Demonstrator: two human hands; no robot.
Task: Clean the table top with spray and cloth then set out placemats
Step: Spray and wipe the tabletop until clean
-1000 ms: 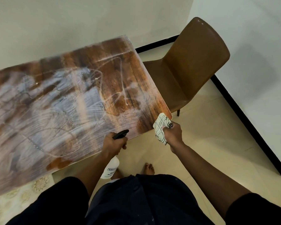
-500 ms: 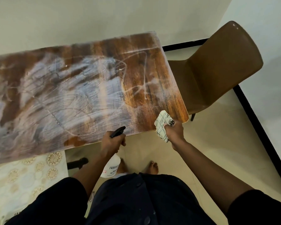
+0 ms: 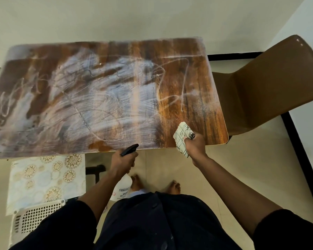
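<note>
A patterned placemat [image 3: 45,179] lies on a white perforated basket [image 3: 38,217] below the bench's near left edge. The left hand [image 3: 122,162] grips the spray bottle [image 3: 124,186] just off the smeared bench [image 3: 105,94]. The right hand [image 3: 195,146] clutches the checked cloth [image 3: 182,138] at the bench's near right corner, beside a brown chair [image 3: 271,83].

A pale, plain wall [image 3: 116,17] runs behind the far edge of the wooden table [image 3: 197,78], whose surface shows brown grain. A second pale wall [image 3: 311,138] meets the floor at the right, edged by a black skirting strip [image 3: 300,150] that continues along the far wall. The floor [image 3: 251,174] is of glossy beige tiles. A brown moulded chair [image 3: 271,83] stands at the right end of the table, its seat tucked partly beneath the top. A white perforated basket [image 3: 38,217] sits on the floor at lower left.
</note>
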